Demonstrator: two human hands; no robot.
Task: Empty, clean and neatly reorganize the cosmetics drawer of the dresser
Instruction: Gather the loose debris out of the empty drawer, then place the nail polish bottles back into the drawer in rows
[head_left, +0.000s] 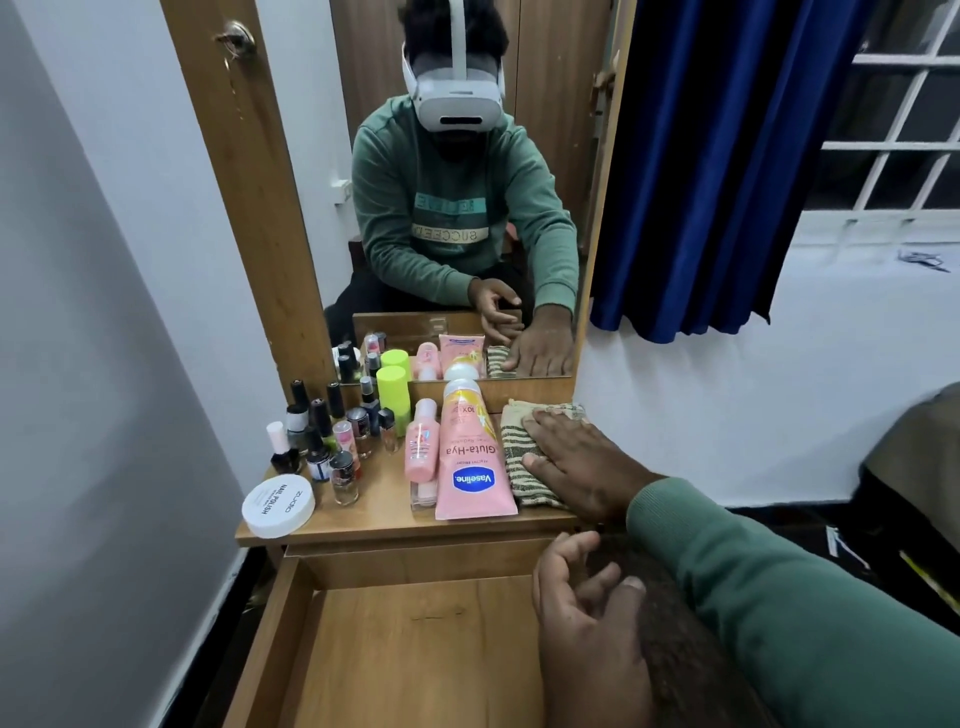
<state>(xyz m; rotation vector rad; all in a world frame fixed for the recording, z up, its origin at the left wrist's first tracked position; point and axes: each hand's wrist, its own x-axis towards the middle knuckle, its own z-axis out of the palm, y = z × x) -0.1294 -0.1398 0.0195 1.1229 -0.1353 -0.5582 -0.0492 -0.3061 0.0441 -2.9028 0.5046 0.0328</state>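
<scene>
On the striped cloth (519, 457) at the right end of the surface (384, 501), the right hand (576, 462) lay flat, fingers straight, gripping nothing, likely readying it for wiping. The left hand (582, 613) hovered loosely curled, empty, above the bare open drawer (415, 649), its cosmetics (470, 467) parked on the surface.

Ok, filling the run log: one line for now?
wooden drawer: open, empty | right hand: flat on striped beige cloth | left hand: idle above drawer

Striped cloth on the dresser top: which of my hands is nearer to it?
Right. The right hand rests on the striped cloth; the left hand hovers apart, above the open drawer.
</scene>
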